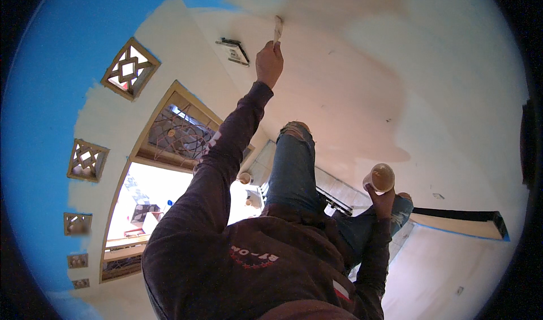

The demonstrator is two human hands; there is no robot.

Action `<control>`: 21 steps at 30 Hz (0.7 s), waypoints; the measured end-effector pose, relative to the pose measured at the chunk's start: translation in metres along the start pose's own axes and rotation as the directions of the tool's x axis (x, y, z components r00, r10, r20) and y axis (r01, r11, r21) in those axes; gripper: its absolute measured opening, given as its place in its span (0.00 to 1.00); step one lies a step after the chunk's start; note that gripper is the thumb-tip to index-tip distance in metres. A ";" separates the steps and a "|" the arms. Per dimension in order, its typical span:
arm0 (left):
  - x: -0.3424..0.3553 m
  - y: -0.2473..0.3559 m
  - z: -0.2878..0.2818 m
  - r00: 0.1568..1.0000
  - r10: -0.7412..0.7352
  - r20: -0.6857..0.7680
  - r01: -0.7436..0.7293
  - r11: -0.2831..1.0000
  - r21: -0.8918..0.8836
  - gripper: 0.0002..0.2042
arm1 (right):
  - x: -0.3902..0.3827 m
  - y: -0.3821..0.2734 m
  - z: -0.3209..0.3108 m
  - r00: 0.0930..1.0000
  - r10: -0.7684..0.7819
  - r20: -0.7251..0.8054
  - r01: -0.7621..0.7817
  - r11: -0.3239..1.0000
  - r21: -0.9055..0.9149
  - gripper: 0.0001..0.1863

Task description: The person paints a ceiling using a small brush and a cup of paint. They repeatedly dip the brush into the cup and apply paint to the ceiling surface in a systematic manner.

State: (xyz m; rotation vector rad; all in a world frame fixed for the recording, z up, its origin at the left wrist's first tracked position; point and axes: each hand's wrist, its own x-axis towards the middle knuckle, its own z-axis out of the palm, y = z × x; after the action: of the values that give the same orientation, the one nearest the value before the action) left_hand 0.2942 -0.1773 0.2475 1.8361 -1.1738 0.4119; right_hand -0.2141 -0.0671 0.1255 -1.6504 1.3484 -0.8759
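Note:
My left hand (268, 64) is raised with its fingers wrapped round a paintbrush (278, 28). The brush has a pale, paint-smeared head that points up at the wall (334, 88), which carries a wet-looking beige patch beside paler paint. Whether the bristles touch the wall is hard to make out. Lower and to the right, my right hand (383, 200) grips a small round tub (379, 178) of beige paint from below, in front of my bent knee. The paint's surface shows through the tub's top.
Bright blue paint (51, 93) covers the far left wall, meeting cream at a ragged edge. Lattice vent blocks (130, 69) run down that wall. A wood-framed doorway (133, 184) with a grilled transom stands beside them. A switch plate (233, 52) sits near the corner; a dark-edged recess (464, 222) lies right.

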 end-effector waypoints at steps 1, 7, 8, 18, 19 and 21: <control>-0.006 0.001 -0.001 1.000 0.022 -0.010 -0.022 0.998 -0.063 0.13 | -0.002 -0.001 -0.002 1.000 -0.004 -0.004 0.004 1.000 0.007 0.36; 0.002 -0.038 -0.018 0.986 -0.100 -0.135 0.093 0.994 -0.061 0.14 | -0.002 0.008 0.001 0.999 -0.021 -0.043 0.022 0.999 0.032 0.37; 0.006 -0.044 -0.017 0.984 -0.085 -0.153 0.078 0.996 -0.054 0.15 | 0.000 0.010 0.001 0.998 -0.029 -0.048 0.030 0.999 0.025 0.37; 0.013 -0.032 0.010 0.993 -0.074 -0.095 0.072 0.997 -0.018 0.17 | 0.001 0.014 -0.001 0.999 -0.032 -0.020 0.034 0.998 0.062 0.37; 0.011 -0.033 0.010 0.994 -0.067 -0.092 0.064 0.997 -0.038 0.17 | 0.001 0.013 -0.002 0.999 -0.041 -0.018 0.042 0.996 0.073 0.36; 0.007 -0.040 0.007 0.995 -0.054 -0.085 0.047 0.996 -0.078 0.18 | 0.001 0.012 -0.002 0.999 -0.048 -0.013 0.049 0.995 0.087 0.35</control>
State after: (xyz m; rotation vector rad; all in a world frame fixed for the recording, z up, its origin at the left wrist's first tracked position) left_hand 0.3309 -0.1805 0.2286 1.7609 -1.0676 0.4095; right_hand -0.2207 -0.0699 0.1152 -1.6189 1.2650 -0.9602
